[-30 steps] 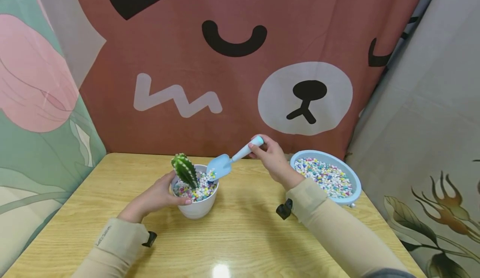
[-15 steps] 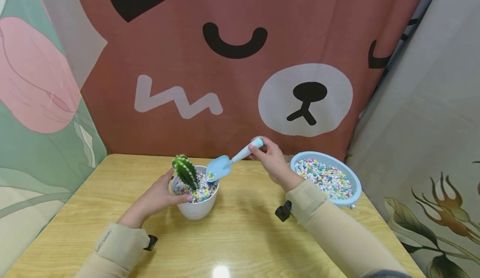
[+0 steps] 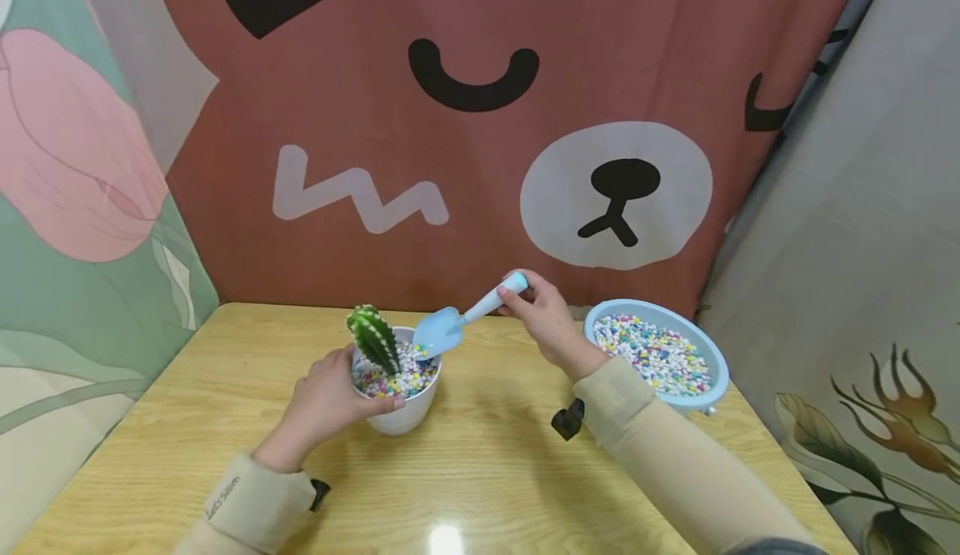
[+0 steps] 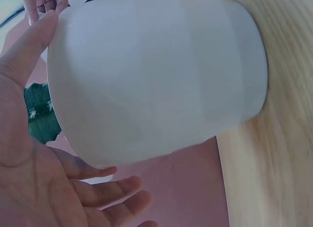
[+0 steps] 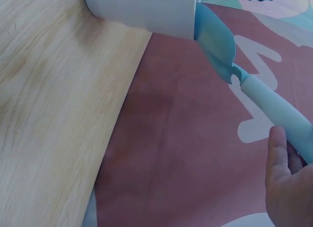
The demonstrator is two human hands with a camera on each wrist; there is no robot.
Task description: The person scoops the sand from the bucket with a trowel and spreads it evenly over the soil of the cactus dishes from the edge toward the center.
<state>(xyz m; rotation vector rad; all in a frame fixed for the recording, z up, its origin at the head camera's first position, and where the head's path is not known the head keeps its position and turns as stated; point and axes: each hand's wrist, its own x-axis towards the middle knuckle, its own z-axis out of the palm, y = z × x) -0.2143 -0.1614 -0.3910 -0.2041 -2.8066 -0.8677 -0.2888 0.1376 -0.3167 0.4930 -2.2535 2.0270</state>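
Observation:
A green cactus (image 3: 373,338) leans left in a white flowerpot (image 3: 408,415) filled with colored pebbles (image 3: 405,373). My left hand (image 3: 326,397) grips the pot by its rim from the left. In the left wrist view, the thumb lies on one side of the pot (image 4: 156,80) and the index finger touches the other, while the remaining fingers extend loosely. My right hand (image 3: 546,317) pinches the handle of a light blue toy shovel (image 3: 442,332). The shovel's blade (image 5: 215,43) slants down over the right rim, its tip at the pebbles.
On the right of the wooden table (image 3: 480,472) stands a light blue oval basin (image 3: 716,363) with many more pebbles (image 3: 652,355) inside. Behind the table hangs a brown cloth (image 3: 480,247) with a bear face. A grey curtain (image 3: 825,230) borders the right side.
My left hand has shifted slightly right around the pot, its thumb moving along the front of the rim. The right hand and shovel stay almost in place.

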